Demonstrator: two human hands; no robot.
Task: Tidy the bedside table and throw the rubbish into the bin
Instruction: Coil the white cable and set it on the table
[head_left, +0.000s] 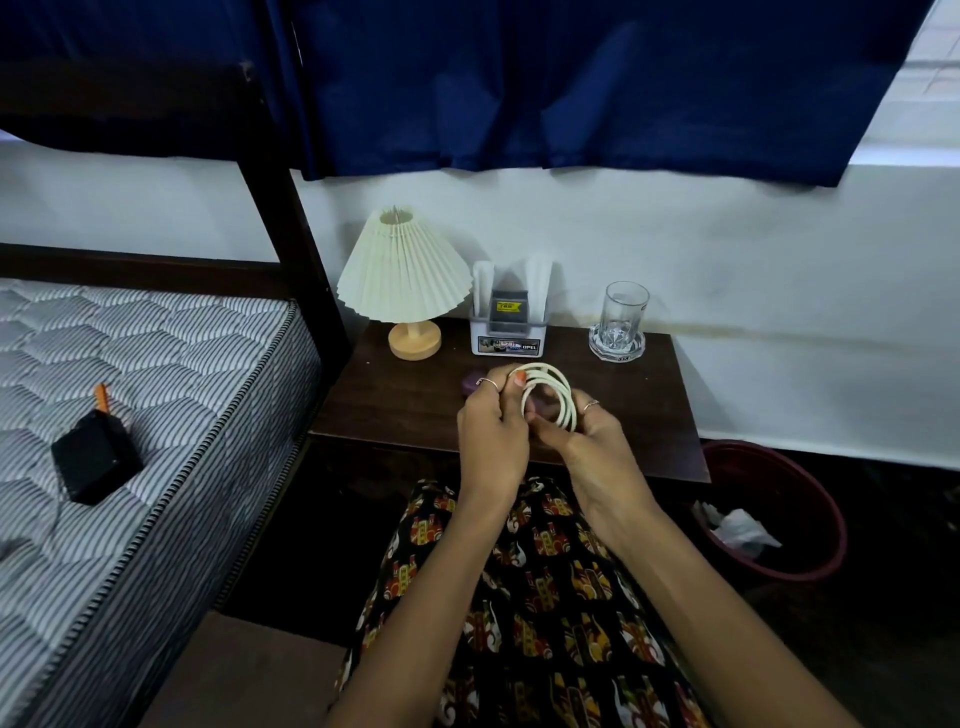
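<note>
**Both Grips Close on a Coiled White Cable Above the Bedside Bench**

Two grips grasp one coiled white cable (551, 395): the left hand (491, 431) pinches the loops at their far left, thumb on top, while the right hand (592, 447) curls its fingers round the coil's near right side. The cable is held in the air just over the middle of the dark wooden bench (405, 400), clear of its surface. A small purple object (474, 382) lies on the bench, partly hidden behind the left hand; what it is cannot be told. Along the far edge stand a pleated cream lamp (404, 275) at the left, a white organiser (508, 325) holding a dark packet in the middle, and a clear glass (625, 312) on a glass coaster (617, 344) at the right. On the floor to the right of the bench sits a red bin (810, 561) with crumpled white rubbish (740, 527) inside. To the left, a black box (96, 457) with an orange piece at its far end rests on the striped mattress (156, 374). A blue curtain (571, 83) hangs above.
</note>
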